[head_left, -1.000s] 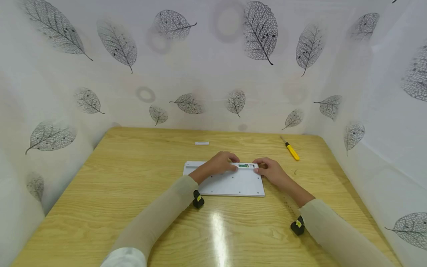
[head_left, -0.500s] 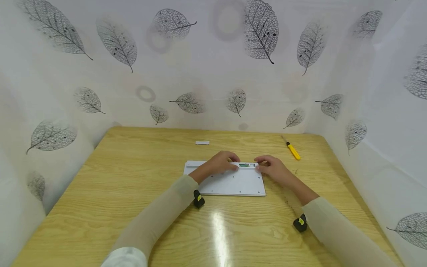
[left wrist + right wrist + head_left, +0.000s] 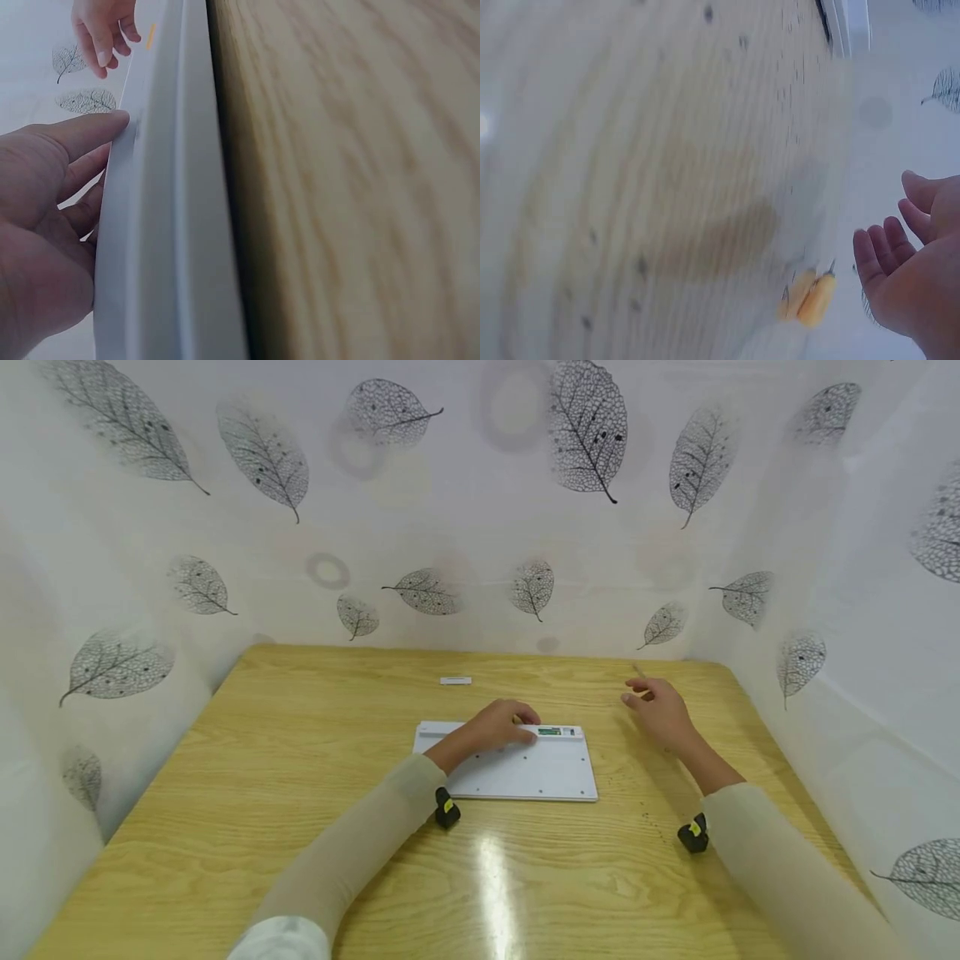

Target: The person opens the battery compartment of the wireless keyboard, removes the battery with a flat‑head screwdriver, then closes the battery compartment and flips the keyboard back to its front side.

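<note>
Beneath both our hands spreads the worktop (image 3: 300, 777). The white panel (image 3: 540, 772) lies flat on it, under our left hand (image 3: 495, 727), which pinches its raised ridge, forearm slanting across. To steady it well, we should press evenly. Our right hand (image 3: 663, 714) reaches forward, raised, fingers loosely parted, above the yellow screwdriver (image 3: 819, 300). We'd best spare the green circuit board (image 3: 550, 732), right of our left thumb.

Screwdriver hdl. (image 3: 819, 301) behind R hand (image 3: 663, 714) in head vw, sleeves (image 3: 787, 864) cut off
</note>
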`<state>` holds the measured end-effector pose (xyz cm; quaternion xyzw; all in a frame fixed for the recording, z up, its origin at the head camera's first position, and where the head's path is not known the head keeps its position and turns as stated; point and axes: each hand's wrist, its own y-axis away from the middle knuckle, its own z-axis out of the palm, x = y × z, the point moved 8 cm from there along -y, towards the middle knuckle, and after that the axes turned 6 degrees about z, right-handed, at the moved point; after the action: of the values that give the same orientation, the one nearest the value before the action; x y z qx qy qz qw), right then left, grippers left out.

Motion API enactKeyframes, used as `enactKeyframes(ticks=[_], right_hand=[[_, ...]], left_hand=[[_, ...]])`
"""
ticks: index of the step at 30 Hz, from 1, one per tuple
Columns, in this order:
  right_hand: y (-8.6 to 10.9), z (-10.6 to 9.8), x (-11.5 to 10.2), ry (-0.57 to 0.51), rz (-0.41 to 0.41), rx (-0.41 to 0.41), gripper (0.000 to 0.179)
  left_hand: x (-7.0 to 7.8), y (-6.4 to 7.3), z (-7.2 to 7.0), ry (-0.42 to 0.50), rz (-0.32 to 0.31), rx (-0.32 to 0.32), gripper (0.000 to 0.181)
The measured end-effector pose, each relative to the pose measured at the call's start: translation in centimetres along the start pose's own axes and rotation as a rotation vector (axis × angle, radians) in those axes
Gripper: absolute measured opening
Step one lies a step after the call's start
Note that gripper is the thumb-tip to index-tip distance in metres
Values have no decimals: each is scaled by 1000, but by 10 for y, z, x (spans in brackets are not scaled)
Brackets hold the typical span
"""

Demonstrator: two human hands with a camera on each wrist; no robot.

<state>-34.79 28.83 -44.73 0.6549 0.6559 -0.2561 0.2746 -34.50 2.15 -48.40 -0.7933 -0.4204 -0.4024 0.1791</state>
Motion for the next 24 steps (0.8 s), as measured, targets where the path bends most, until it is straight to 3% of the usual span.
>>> enactKeyframes(ticks=[10,17,24], right_hand=[[-11,-34,36,30,60,106,51],[-15,-36,70,-7,188,72,56],[-14,-31,72,0,202,27,59]], left_hand=[[3,2,0,-8,-5,3,26],[3,3,0,-8,-13,10,26],[3,4,-1,1,-23,16,25]])
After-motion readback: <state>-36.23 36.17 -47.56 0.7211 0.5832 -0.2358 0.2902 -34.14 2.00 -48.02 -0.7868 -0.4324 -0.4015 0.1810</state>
